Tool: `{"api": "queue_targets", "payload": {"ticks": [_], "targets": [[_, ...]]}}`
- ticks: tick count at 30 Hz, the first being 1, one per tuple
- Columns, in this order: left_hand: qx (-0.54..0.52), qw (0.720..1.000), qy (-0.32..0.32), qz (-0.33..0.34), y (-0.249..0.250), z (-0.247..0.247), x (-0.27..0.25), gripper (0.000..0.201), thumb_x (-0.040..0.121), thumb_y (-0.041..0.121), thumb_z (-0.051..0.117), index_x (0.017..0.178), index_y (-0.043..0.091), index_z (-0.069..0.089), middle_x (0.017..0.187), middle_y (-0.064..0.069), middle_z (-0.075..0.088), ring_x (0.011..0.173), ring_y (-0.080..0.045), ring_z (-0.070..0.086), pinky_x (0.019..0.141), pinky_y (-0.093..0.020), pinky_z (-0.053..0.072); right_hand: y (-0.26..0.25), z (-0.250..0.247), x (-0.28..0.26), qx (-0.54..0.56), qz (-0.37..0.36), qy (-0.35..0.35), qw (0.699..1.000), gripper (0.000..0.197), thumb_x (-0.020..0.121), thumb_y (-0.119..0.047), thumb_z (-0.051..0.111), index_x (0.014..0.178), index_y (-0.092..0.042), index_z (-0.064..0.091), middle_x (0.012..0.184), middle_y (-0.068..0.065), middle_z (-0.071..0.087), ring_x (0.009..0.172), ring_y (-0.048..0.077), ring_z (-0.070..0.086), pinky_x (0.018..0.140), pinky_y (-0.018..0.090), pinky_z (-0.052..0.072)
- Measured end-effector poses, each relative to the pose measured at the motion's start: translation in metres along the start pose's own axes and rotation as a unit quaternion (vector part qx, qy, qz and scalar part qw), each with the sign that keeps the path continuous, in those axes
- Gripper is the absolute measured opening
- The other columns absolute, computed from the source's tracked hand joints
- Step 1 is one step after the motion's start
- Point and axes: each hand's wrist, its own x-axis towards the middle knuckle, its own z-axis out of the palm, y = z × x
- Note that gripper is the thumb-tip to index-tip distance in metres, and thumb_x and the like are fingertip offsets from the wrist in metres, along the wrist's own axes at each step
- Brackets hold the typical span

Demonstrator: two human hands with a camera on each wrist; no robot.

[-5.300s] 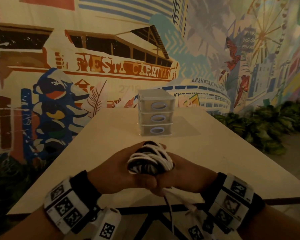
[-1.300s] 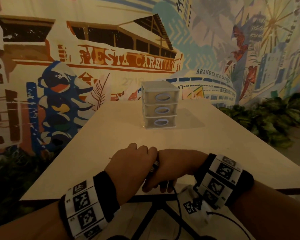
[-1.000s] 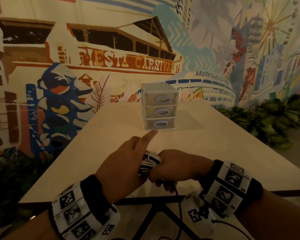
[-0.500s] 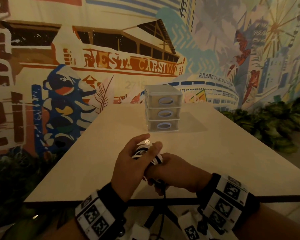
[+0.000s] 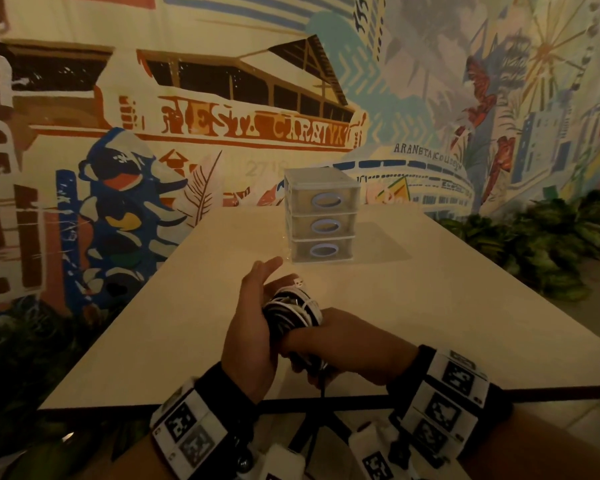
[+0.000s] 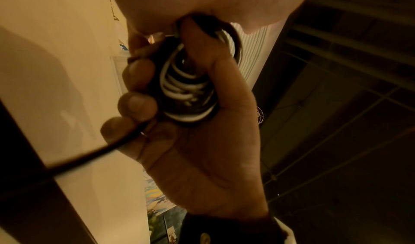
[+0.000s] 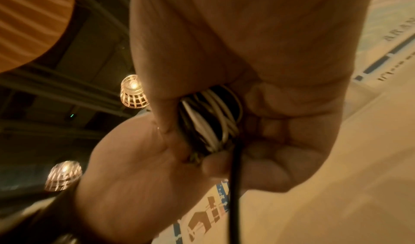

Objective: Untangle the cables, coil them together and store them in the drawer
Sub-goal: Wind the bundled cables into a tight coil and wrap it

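Observation:
A tight coil of black and white cables [image 5: 291, 311] sits between my hands above the near part of the table. My right hand [image 5: 343, 344] grips it from the right, fingers and thumb curled round the loops [image 6: 184, 88]. My left hand [image 5: 252, 313] lies flat against the coil's left side, its fingers [image 5: 269, 265] stretched out straight. A white plug [image 5: 298, 282] sticks out of the coil's top. One black tail [image 5: 321, 386] hangs below the right fist [image 7: 234, 194]. The small clear drawer unit [image 5: 321, 220] stands further back, its three drawers shut.
The pale table [image 5: 430, 306] runs from its dark front edge [image 5: 118, 407] back to a painted mural wall. Green plants [image 5: 551, 244] line the floor to the right and grow dimly at the left. Wicker lamps [image 7: 132, 95] hang overhead.
My left fingers, curled over the coil's top half a second ago, have straightened. The white tail that hung down five seconds ago is wound in; only the black tail hangs.

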Motion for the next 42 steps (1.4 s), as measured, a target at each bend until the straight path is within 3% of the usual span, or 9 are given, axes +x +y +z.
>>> {"api": "queue_targets", "payload": {"ticks": [5, 10, 15, 20, 24, 28, 34, 37, 42], "targets": [[0.031, 0.999, -0.042, 0.007, 0.001, -0.009, -0.002, 0.036, 0.106, 0.031, 0.029, 0.132, 0.030, 0.055, 0.112, -0.007, 0.073, 0.100, -0.023, 0.070, 0.085, -0.040, 0.053, 0.002, -0.010, -0.001, 0.032, 0.001, 0.017, 0.999, 0.032, 0.087, -0.036, 0.073, 0.107, -0.010, 0.074, 0.088, 0.007, 0.069, 0.086, 0.021, 0.067, 0.078, 0.037, 0.063], [0.077, 0.996, -0.039, 0.017, -0.003, -0.007, -0.007, 0.049, 0.093, 0.055, 0.035, 0.135, 0.036, 0.052, 0.119, 0.001, 0.069, 0.103, -0.010, 0.069, 0.091, -0.036, 0.052, 0.004, -0.006, 0.000, 0.060, -0.008, 0.011, 0.998, 0.032, 0.088, -0.040, 0.073, 0.119, -0.029, 0.070, 0.113, 0.001, 0.071, 0.106, 0.020, 0.067, 0.084, 0.039, 0.063], [-0.004, 1.000, -0.010, -0.021, 0.003, -0.003, -0.005, 0.063, 0.082, 0.066, 0.041, 0.133, 0.031, 0.056, 0.117, -0.001, 0.070, 0.103, -0.017, 0.069, 0.093, -0.045, 0.052, 0.011, 0.007, 0.006, -0.017, -0.101, 0.095, 0.990, 0.012, 0.088, -0.036, 0.072, 0.084, -0.025, 0.074, 0.080, 0.003, 0.072, 0.077, 0.013, 0.068, 0.086, 0.038, 0.058], [-0.005, 0.995, -0.040, -0.086, 0.005, -0.006, -0.004, 0.067, 0.078, 0.065, 0.044, 0.134, 0.029, 0.054, 0.124, -0.001, 0.068, 0.112, -0.021, 0.065, 0.091, -0.045, 0.049, 0.016, 0.007, 0.008, -0.034, -0.174, 0.131, 0.975, 0.006, 0.085, -0.026, 0.072, 0.084, -0.032, 0.073, 0.073, -0.011, 0.072, 0.073, 0.007, 0.068, 0.079, 0.034, 0.056], [0.047, 0.985, -0.119, -0.114, 0.011, -0.007, -0.007, 0.066, 0.084, 0.068, 0.038, 0.128, 0.026, 0.064, 0.116, -0.011, 0.070, 0.074, -0.020, 0.058, 0.056, -0.031, 0.040, 0.020, 0.008, 0.009, 0.019, -0.178, 0.113, 0.977, 0.013, 0.091, -0.023, 0.070, 0.098, -0.014, 0.077, 0.082, 0.013, 0.077, 0.075, 0.027, 0.076, 0.083, 0.051, 0.060], [0.073, 0.972, -0.191, -0.115, 0.021, -0.012, -0.008, 0.072, 0.083, 0.073, 0.032, 0.116, 0.023, 0.073, 0.108, -0.013, 0.069, 0.082, -0.026, 0.059, 0.068, -0.039, 0.043, 0.016, 0.003, 0.006, 0.055, -0.197, 0.101, 0.974, 0.015, 0.093, -0.023, 0.072, 0.107, -0.018, 0.076, 0.086, 0.019, 0.076, 0.072, 0.038, 0.074, 0.077, 0.057, 0.060], [0.205, 0.967, -0.151, -0.004, 0.013, -0.013, -0.011, 0.060, 0.080, 0.078, 0.030, 0.108, 0.045, 0.071, 0.104, -0.011, 0.073, 0.092, -0.033, 0.065, 0.081, -0.048, 0.053, 0.007, 0.001, -0.002, 0.021, -0.211, 0.057, 0.976, 0.015, 0.097, -0.023, 0.067, 0.104, -0.013, 0.075, 0.090, 0.012, 0.077, 0.080, 0.033, 0.076, 0.087, 0.054, 0.059], [0.206, 0.962, -0.176, 0.042, 0.010, -0.015, -0.013, 0.062, 0.083, 0.082, 0.027, 0.133, 0.052, 0.049, 0.114, 0.007, 0.072, 0.098, -0.036, 0.066, 0.077, -0.053, 0.053, 0.007, 0.001, -0.006, 0.048, -0.233, 0.026, 0.971, 0.018, 0.097, -0.016, 0.067, 0.113, -0.011, 0.072, 0.098, 0.014, 0.076, 0.085, 0.033, 0.076, 0.090, 0.051, 0.059], [0.168, 0.956, -0.239, 0.035, 0.011, -0.024, -0.016, 0.082, 0.069, 0.089, 0.048, 0.139, 0.046, 0.044, 0.115, -0.030, 0.058, 0.087, -0.033, 0.053, 0.061, -0.036, 0.050, 0.001, -0.001, -0.013, 0.129, -0.255, -0.046, 0.957, 0.017, 0.097, -0.007, 0.064, 0.114, -0.006, 0.067, 0.092, 0.014, 0.071, 0.080, 0.038, 0.068, 0.079, 0.041, 0.059]]}}
